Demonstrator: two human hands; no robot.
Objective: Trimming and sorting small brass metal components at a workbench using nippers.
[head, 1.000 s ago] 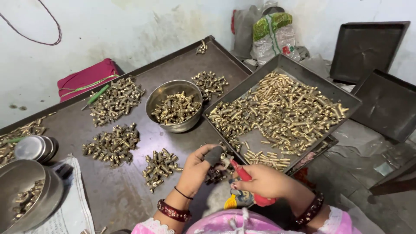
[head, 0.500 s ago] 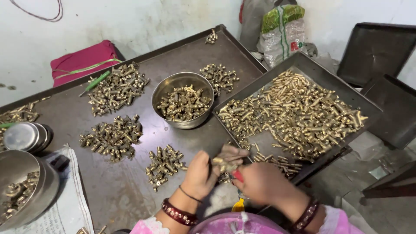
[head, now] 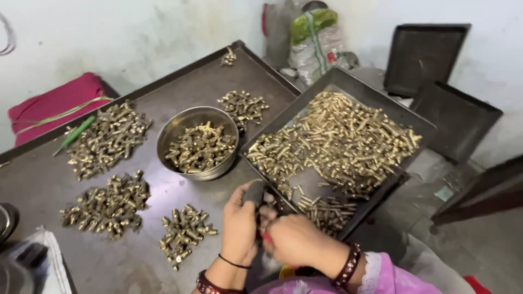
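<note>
Now both hands sit lower-centre, closer together than before: left hand (head: pixel 239 226) fingers curl round a dark tool (head: pixel 255 191); right hand (head: pixel 294 239) fingers pinch a small red-tipped piece (head: pixel 267 237) beside the brass-parts tray (head: pixel 430 128).

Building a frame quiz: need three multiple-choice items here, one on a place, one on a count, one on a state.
1. Where is the bowl?
A. on the big tray
B. on the floor
C. on the red bag

2. How many empty trays lean at the far right wall?
A. none
B. two
C. five

3. The hands are:
A. wide apart
B. together at the small tray's corner
C. in the bowl

A: it sits on the big tray among brass heaps.
B: two dark trays.
B: left hand and right hand meet there.
</note>
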